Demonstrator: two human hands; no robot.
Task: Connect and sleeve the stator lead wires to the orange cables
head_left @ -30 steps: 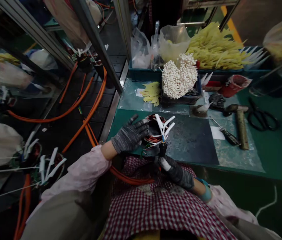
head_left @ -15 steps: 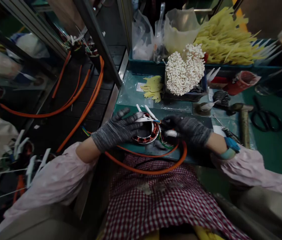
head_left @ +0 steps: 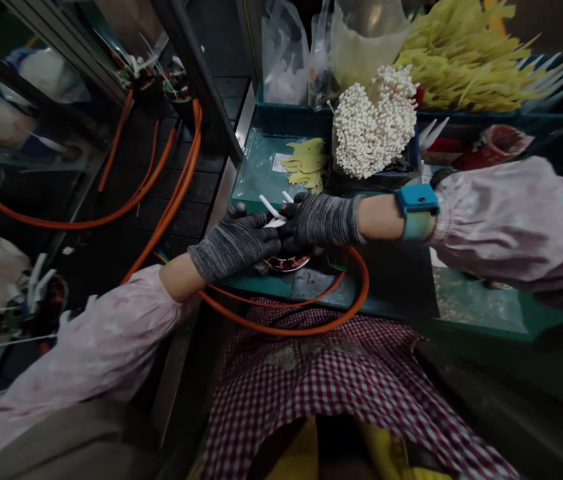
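Observation:
A ring-shaped motor stator [head_left: 288,263] with copper windings lies on the bench before me, mostly covered by my hands. White insulating sleeves [head_left: 268,205] stick up from it. My left hand [head_left: 236,243], in a grey glove, reaches in from the left, its fingertips closed at a white sleeve over the ring. My right hand [head_left: 318,221], gloved alike, lies across the stator from the right with its fingers curled downward beside the left fingertips. What those right fingers grip is hidden. An orange cable [head_left: 361,283] loops below the stator along the bench edge.
Behind the hands stands a box of white-tipped thin tubes [head_left: 374,127]. Yellow strips [head_left: 466,67] fill a bin at the back, and yellow pieces [head_left: 306,160] lie on a plastic sheet. A metal post [head_left: 201,80] rises at left, near more stators with orange cables [head_left: 186,167].
My right hand has moved left and over the stator, its forearm swinging up across the bench and covering the hammer and scissors. My left hand stays by the white sleeves.

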